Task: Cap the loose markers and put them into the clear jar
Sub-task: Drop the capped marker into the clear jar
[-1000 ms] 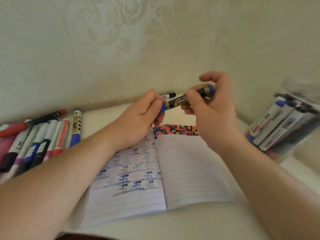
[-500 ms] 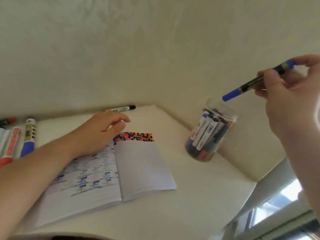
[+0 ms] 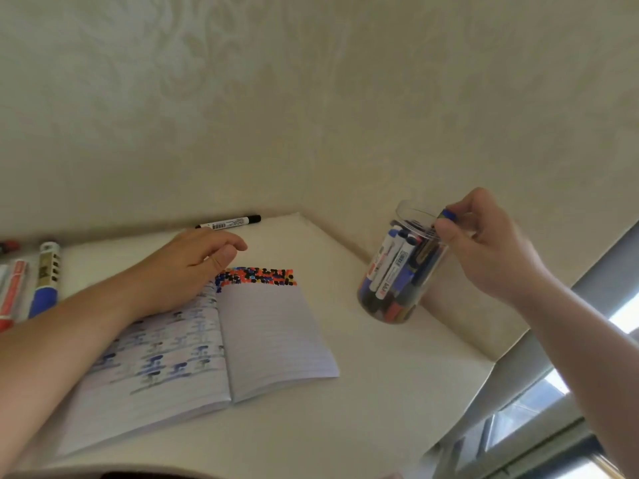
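Observation:
The clear jar (image 3: 397,299) stands at the right of the white table, packed with several capped markers. My right hand (image 3: 484,247) is at the jar's rim and pinches the blue end of a black-and-blue marker (image 3: 448,214), whose body reaches down inside the jar. My left hand (image 3: 193,264) rests on the open notebook (image 3: 269,340) with its fingers loosely curled and holds nothing. A black-capped white marker (image 3: 228,223) lies by the wall behind that hand. More loose markers (image 3: 45,278) lie at the left edge of the view.
The table sits in a corner against a pale patterned wall. Its right edge runs diagonally beside a window frame (image 3: 553,392). The notebook's left page carries blue drawings, and a band of coloured dots (image 3: 256,276) runs along the top.
My right hand has come down from above the jar to its rim, lowering the blue marker into the jar. My left hand stays on the notebook.

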A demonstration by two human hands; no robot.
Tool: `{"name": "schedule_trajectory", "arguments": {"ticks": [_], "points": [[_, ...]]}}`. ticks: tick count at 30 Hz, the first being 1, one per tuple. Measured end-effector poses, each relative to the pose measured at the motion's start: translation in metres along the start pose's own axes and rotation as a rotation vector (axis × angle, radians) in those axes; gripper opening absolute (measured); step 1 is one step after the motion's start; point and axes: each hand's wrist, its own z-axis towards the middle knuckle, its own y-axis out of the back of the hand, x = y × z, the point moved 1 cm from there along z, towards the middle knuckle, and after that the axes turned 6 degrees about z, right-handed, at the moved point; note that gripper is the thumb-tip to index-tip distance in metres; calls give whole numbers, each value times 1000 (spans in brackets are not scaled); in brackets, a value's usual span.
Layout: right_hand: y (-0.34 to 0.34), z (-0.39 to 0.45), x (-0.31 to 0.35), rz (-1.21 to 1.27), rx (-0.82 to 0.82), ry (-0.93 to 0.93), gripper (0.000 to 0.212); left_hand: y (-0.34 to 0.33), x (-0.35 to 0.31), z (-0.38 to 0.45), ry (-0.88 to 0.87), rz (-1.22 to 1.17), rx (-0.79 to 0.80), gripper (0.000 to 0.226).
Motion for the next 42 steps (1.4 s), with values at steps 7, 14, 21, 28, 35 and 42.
{"name": "schedule_trajectory", "arguments": {"ticks": [7, 14, 21, 28, 35, 42], "points": [[-15, -6, -10, -188, 27, 232, 39, -1, 1, 1, 15, -11, -7, 58], [-41, 2, 38, -105, -376, 462, 12, 2, -7, 5, 31, 11, 3, 58], [-223, 41, 98, 119, 265, 412, 29, 7, 12, 9, 274, 78, -110, 43], [-313, 92, 84, -196, 553, 297, 50, 15, 6, 5, 317, 62, -255, 65], [-291, 103, 102, -422, 666, 397, 23, 13, 8, 8, 314, 65, -254, 53], [-230, 42, 113, 882, 435, -104, 20, 16, -5, 5, 158, 42, -103, 44]]}}
